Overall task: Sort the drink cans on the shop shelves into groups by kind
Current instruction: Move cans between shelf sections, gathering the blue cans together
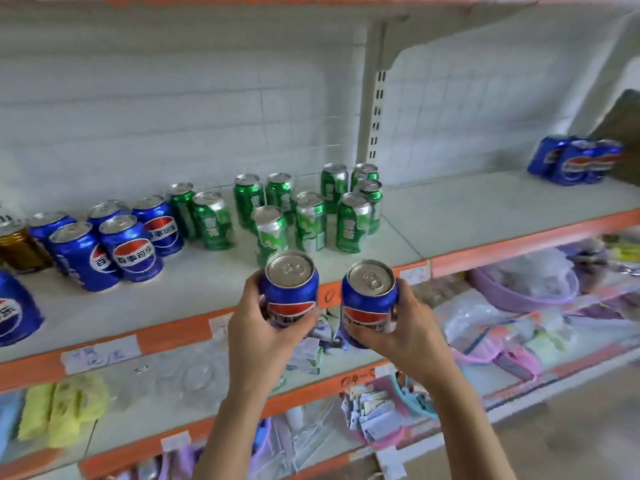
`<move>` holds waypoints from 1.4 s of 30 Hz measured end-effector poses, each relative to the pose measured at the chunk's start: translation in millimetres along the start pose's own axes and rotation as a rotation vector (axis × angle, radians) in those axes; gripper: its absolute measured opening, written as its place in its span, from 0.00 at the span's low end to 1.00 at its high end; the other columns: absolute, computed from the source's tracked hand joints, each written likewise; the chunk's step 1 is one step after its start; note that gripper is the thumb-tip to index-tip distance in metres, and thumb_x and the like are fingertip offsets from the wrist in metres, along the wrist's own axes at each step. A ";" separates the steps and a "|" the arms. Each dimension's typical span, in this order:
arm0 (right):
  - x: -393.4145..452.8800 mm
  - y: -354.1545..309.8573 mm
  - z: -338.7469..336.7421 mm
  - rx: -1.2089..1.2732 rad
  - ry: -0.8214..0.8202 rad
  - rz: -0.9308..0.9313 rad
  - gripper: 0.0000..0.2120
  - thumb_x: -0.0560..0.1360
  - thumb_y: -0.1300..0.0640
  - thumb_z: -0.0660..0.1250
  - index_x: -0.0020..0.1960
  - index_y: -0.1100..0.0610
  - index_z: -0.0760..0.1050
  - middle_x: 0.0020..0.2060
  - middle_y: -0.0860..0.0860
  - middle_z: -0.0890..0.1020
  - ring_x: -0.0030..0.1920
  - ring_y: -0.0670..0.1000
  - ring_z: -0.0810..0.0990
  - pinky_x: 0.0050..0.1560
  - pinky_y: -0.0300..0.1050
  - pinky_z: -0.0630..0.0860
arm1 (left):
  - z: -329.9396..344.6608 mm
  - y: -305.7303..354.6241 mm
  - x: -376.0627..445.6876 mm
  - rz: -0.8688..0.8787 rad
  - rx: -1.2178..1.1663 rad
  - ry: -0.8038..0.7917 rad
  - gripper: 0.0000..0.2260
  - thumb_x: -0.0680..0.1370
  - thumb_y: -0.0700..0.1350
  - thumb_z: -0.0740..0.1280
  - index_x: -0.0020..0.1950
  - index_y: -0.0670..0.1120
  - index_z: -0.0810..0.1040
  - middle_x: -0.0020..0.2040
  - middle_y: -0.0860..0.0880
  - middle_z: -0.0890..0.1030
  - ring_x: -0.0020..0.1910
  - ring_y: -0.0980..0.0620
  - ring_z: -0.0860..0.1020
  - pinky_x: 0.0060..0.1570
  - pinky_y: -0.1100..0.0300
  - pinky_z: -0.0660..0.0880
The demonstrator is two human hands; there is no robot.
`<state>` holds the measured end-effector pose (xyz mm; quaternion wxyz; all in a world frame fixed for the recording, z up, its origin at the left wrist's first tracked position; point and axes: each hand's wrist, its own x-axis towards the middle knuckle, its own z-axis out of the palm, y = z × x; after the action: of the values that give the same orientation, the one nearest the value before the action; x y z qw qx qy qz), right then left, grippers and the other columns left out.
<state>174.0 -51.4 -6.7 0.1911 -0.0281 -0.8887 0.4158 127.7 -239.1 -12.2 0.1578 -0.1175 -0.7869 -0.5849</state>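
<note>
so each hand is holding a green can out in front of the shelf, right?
Not quite: the head view shows the left hand and right hand each holding a blue can, not green. The green cans stand on the shelf.

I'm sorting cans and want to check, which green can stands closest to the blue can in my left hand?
The front green can, with the pale swirl label, stands directly behind the blue can in the left hand; the other green cans sit farther back.

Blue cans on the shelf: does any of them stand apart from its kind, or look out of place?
Yes. A small group of blue cans stands alone at the far right of the shelf, separated from the main blue cluster at the left by the green cans.
</note>
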 end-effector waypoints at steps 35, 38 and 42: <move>60.2 305.1 -339.7 -0.128 0.361 0.310 0.36 0.57 0.37 0.69 0.61 0.52 0.69 0.51 0.44 0.80 0.51 0.48 0.79 0.51 0.52 0.77 | 489.8 113.3 60.3 0.083 -0.243 -0.376 0.30 0.58 0.46 0.81 0.50 0.67 0.69 0.45 0.70 0.79 0.44 0.64 0.79 0.44 0.65 0.76; 85.4 329.8 -344.6 -0.098 0.310 0.308 0.33 0.58 0.39 0.71 0.59 0.49 0.68 0.51 0.43 0.80 0.51 0.47 0.79 0.51 0.52 0.77 | 508.9 105.5 74.7 0.051 -0.223 -0.374 0.30 0.57 0.48 0.80 0.50 0.66 0.70 0.46 0.68 0.79 0.43 0.64 0.79 0.43 0.66 0.76; 121.2 355.9 -356.1 -0.044 0.285 0.256 0.30 0.60 0.49 0.78 0.56 0.40 0.67 0.51 0.39 0.79 0.51 0.41 0.78 0.50 0.36 0.75 | 527.1 97.6 88.3 -0.003 -0.201 -0.329 0.30 0.55 0.52 0.80 0.50 0.68 0.70 0.44 0.65 0.81 0.42 0.63 0.80 0.43 0.66 0.76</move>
<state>152.3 465.5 -28.2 0.2601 -0.2037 -0.8507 0.4088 23.9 293.8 -32.1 0.0135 -0.2258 -0.7398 -0.6336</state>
